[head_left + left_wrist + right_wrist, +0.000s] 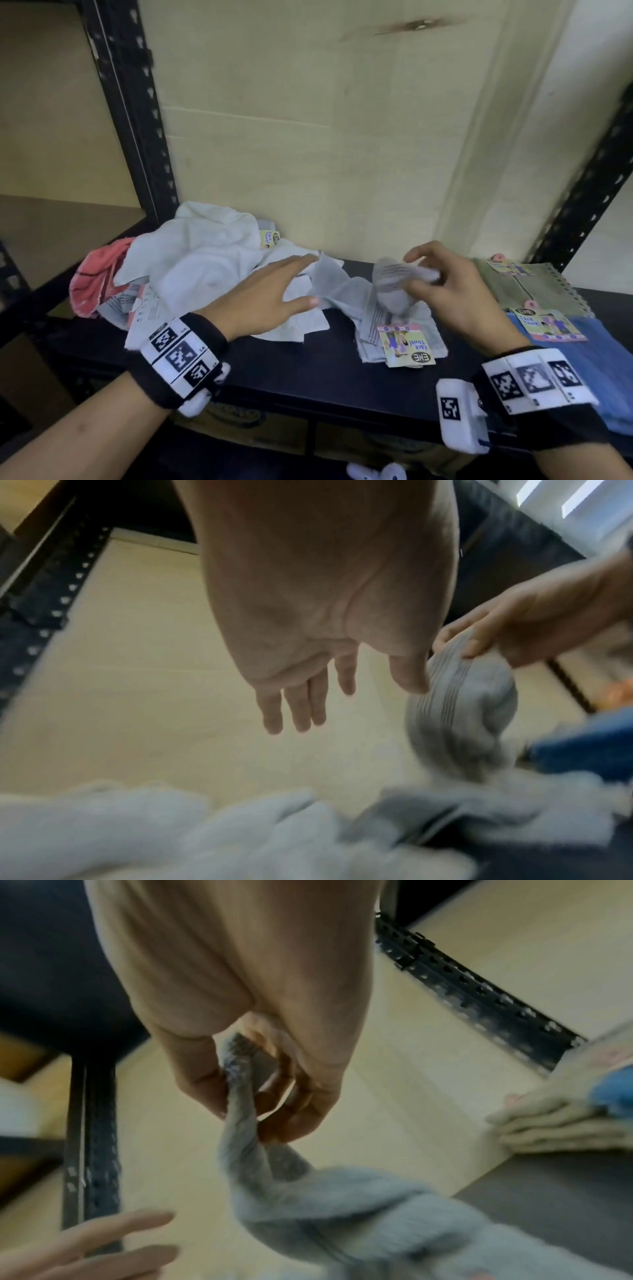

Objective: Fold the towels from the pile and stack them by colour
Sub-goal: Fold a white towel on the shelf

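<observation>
One grey towel [394, 291] lies at the shelf's [308, 370] centre; our right hand [455, 294] pinches its raised edge, our left hand [260, 298], at nine o'clock, hovers flat-fingered. Soft, light; we should hold corners.

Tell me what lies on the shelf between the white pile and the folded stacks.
In the head view, the grey towel, its edge pinched and lifted by the right hand, lies between the pile and the stacks.
</observation>
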